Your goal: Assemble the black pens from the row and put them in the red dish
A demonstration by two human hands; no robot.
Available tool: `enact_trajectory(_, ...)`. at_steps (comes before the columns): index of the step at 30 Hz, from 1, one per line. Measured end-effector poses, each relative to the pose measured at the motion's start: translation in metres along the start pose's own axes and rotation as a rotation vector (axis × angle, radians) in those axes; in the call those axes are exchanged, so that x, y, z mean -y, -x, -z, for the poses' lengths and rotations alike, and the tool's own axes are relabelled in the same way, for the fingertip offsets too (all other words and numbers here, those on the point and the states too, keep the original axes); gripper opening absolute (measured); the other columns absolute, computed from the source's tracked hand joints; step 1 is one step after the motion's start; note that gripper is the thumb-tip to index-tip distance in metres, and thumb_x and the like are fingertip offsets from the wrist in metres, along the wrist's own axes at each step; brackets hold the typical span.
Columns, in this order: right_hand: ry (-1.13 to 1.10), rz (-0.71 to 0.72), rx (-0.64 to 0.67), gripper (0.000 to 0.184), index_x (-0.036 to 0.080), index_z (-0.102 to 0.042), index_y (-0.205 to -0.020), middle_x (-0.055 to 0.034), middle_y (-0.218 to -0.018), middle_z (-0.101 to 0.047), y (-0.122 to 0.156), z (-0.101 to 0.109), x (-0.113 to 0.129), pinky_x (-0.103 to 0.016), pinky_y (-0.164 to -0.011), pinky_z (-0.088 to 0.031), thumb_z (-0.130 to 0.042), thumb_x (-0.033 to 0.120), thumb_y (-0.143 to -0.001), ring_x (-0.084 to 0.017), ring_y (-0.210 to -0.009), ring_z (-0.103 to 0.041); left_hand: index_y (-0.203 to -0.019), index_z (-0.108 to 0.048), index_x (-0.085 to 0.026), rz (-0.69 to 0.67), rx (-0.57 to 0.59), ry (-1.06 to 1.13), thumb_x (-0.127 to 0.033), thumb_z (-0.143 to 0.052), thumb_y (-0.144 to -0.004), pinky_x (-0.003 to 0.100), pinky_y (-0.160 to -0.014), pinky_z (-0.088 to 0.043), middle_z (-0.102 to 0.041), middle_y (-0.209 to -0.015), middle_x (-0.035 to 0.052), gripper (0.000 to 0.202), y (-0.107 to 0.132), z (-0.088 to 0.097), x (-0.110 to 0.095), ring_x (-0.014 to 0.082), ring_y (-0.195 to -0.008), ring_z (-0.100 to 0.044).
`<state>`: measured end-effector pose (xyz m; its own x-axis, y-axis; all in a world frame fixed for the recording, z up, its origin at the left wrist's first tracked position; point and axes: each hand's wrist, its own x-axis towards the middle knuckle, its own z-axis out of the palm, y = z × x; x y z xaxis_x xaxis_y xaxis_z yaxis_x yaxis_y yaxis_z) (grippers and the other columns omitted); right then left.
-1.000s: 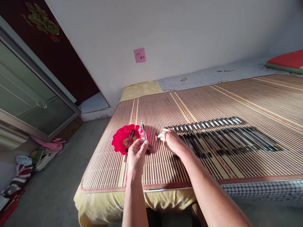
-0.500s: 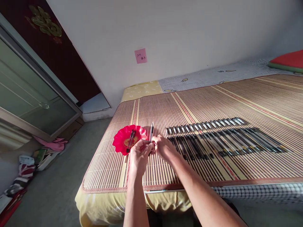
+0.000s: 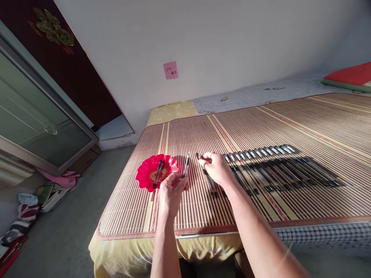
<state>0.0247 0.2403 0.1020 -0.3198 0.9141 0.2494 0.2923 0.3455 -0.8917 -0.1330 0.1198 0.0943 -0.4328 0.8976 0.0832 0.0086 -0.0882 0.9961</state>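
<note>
My left hand [image 3: 173, 189] pinches an uncapped pen [image 3: 187, 165], clear with a dark lower part, its tip pointing up and away. Fingers closed, my right hand [image 3: 216, 166] is at the left end of a row of black pen caps [image 3: 261, 153], with a small dark pen cap [image 3: 198, 155] at its fingertips. Below the caps lies a row of pens [image 3: 278, 175] side by side, partly covered by my right hand and forearm. Left of my left hand, a red scalloped plate [image 3: 142, 179] holds a few pens [image 3: 158, 173].
A slatted bamboo mat [image 3: 127, 208] covers the bed, over a yellow sheet [image 3: 116, 247]. A pink note [image 3: 171, 70] is stuck on the wall behind. A red and green folded item [image 3: 350, 75] lies at the far right. Clothes and shoes [image 3: 26, 208] lie along the floor at left.
My right hand has moved away from my left hand, right and slightly up, to the left end of the cap row. My left hand still holds the pen in nearly the same place.
</note>
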Motion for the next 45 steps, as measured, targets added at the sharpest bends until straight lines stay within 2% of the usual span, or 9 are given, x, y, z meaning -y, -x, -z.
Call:
enact_trajectory(2,-0.244,0.021,-0.098,0.019,0.018,-0.074,-0.085,-0.0082,-0.087,-0.076,-0.003,0.008,0.0,-0.037,-0.067,-0.057,-0.074,0.037,-0.089,-0.023,-0.076,-0.07,-0.078,-0.073,-0.017,-0.003,-0.004,-0.044,-0.037,-0.081,-0.075,0.023,-0.059,-0.051,-0.068,-0.061,-0.0008,0.023,-0.001,-0.001,0.0,0.0117,-0.056,-0.061)
enact_trajectory(4,-0.488,0.026,-0.15,0.026,0.02,-0.076,-0.092,-0.0076,-0.092,-0.078,-0.005,0.011,0.003,-0.039,-0.078,-0.059,-0.078,0.046,-0.085,-0.023,-0.085,-0.073,-0.078,-0.073,-0.017,-0.005,0.004,-0.099,-0.038,-0.08,-0.075,0.024,-0.06,-0.05,-0.067,-0.061,-0.0008,0.022,-0.001,-0.003,0.0,0.012,-0.057,-0.06)
enact_trajectory(6,-0.676,0.022,-0.164,0.027,0.022,-0.076,-0.094,-0.0065,-0.096,-0.078,-0.004,0.011,0.007,-0.04,-0.087,-0.059,-0.082,0.047,-0.083,-0.022,-0.091,-0.073,-0.078,-0.074,-0.017,0.001,0.029,-0.129,-0.038,-0.08,-0.075,0.024,-0.061,-0.05,-0.067,-0.061,-0.0009,0.022,0.0,-0.004,-0.002,0.0122,-0.058,-0.061)
enact_trajectory(8,-0.753,0.025,-0.145,0.026,0.023,-0.075,-0.094,-0.0056,-0.098,-0.078,-0.003,0.01,0.012,-0.042,-0.092,-0.058,-0.084,0.045,-0.082,-0.021,-0.094,-0.073,-0.077,-0.073,-0.018,0.016,0.049,-0.132,-0.039,-0.08,-0.074,0.024,-0.061,-0.05,-0.067,-0.062,-0.0009,0.023,0.001,-0.006,-0.003,0.0125,-0.059,-0.06)
enact_trajectory(15,-0.738,0.005,-0.034,0.024,0.022,-0.077,-0.089,-0.0035,-0.093,-0.076,0.001,0.012,0.021,-0.039,-0.094,-0.056,-0.087,0.041,-0.078,-0.019,-0.09,-0.071,-0.075,-0.072,-0.018,0.026,0.041,-0.147,-0.039,-0.079,-0.071,0.025,-0.062,-0.05,-0.067,-0.063,-0.0003,0.023,0.003,-0.011,-0.008,0.0129,-0.06,-0.06)
enact_trajectory(19,-0.706,-0.013,0.095,0.023,0.021,-0.076,-0.091,-0.0029,-0.093,-0.076,0.001,0.01,0.019,-0.036,-0.092,-0.054,-0.084,0.04,-0.08,-0.017,-0.088,-0.069,-0.075,-0.072,-0.017,0.0,0.076,-0.116,-0.037,-0.077,-0.076,0.024,-0.062,-0.049,-0.066,-0.063,-0.0009,0.02,0.003,-0.012,-0.009,0.0121,-0.06,-0.061)
enact_trajectory(25,-0.649,-0.043,0.199,0.023,0.022,-0.07,-0.085,0.0002,-0.084,-0.071,0.004,0.008,0.022,-0.035,-0.089,-0.053,-0.084,0.038,-0.077,-0.017,-0.083,-0.067,-0.085,-0.075,-0.016,-0.04,0.121,-0.074,-0.038,-0.07,-0.084,0.024,-0.06,-0.052,-0.071,-0.069,0.0009,0.023,0.005,-0.014,-0.013,0.0118,-0.056,-0.064)
enact_trajectory(35,-0.603,0.052,0.238,0.027,0.022,-0.068,-0.09,-0.0026,-0.092,-0.073,0.004,0.005,0.023,-0.035,-0.09,-0.056,-0.08,0.045,-0.082,-0.019,-0.088,-0.068,-0.082,-0.072,-0.017,-0.085,0.066,-0.052,-0.038,-0.072,-0.087,0.026,-0.059,-0.053,-0.072,-0.068,0.0018,0.022,0.013,-0.018,-0.014,0.0138,-0.053,-0.068)
enact_trajectory(45,-0.621,0.011,0.202,0.032,0.021,-0.068,-0.09,-0.0023,-0.087,-0.072,0.004,0.004,0.021,-0.037,-0.087,-0.057,-0.086,0.044,-0.076,-0.018,-0.083,-0.068,-0.078,-0.066,-0.017,-0.007,0.035,0.062,-0.041,-0.079,-0.076,0.028,-0.056,-0.054,-0.07,-0.063,0.0005,0.027,0.013,-0.033,-0.01,0.0149,-0.05,-0.066)
